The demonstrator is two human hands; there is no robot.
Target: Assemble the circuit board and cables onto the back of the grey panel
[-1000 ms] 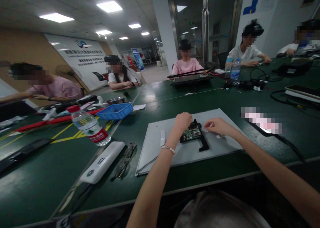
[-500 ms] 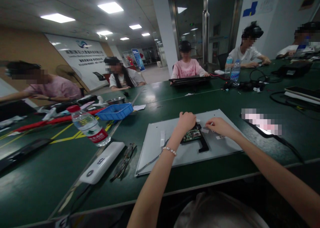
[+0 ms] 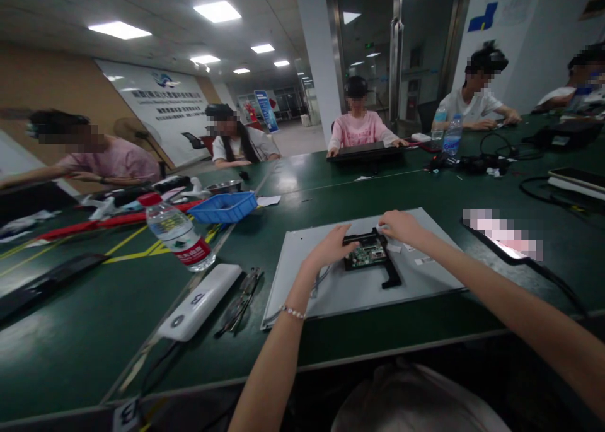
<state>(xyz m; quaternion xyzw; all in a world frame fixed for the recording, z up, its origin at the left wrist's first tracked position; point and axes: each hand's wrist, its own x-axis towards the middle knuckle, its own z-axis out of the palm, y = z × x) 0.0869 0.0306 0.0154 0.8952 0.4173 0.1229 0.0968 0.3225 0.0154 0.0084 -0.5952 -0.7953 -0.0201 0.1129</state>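
A red-capped bottle (image 3: 191, 249) and blue tray (image 3: 224, 209), contents unclear, stand on the lamplit room's counter (image 3: 198, 369). Near its front edge, a grey panel (image 3: 290, 280) carries the circuit board (image 3: 366, 254); left hand (image 3: 332, 246) fingers apart, right hand (image 3: 401, 226) fingers unclear.

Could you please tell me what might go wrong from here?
The left hand is at the left side of the exposed circuit board, so a bare finger might press on its small parts. The black frame holding the board lies on the gray panel and might scratch it if shoved. The eyeglasses lie unprotected beside the panel and might get knocked by the left forearm.
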